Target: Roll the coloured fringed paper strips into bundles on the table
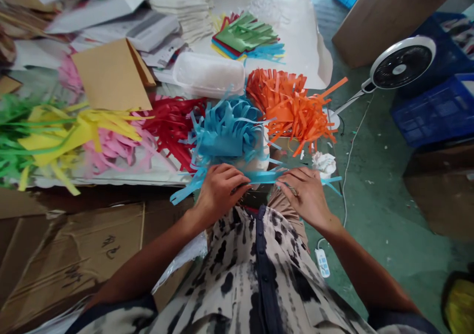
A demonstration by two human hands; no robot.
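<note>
Two bare hands at a cluttered work table, seen from just behind them. The left hand [220, 191] and right hand [305, 196] both grip a blue paper strip [264, 177], the hands close together and level with each other. The strip's long axis runs almost crosswise to the person, rising slightly toward the right hand. One loose end trails down past the left hand, and the other passes beyond the right hand.

The left fingers [233, 176] are curled together over the strip, and the right fingers [292, 178] lie together along it. Both sets appear closed on the paper, although the exact pinch is partly hidden.

Landmark: the blue fringed paper bundle [225, 131], which lies just ahead of the strip and nearer the left hand than the right. An orange fringed paper bundle [292, 109] adjoins the landmark on the right hand's side, with crumpled white tissue [324, 164] beyond it toward the right hand. A red fringed paper bundle [174, 127] adjoins the landmark on the far-left side. A white plastic tub [209, 75] stands directly beyond the landmark.
</note>
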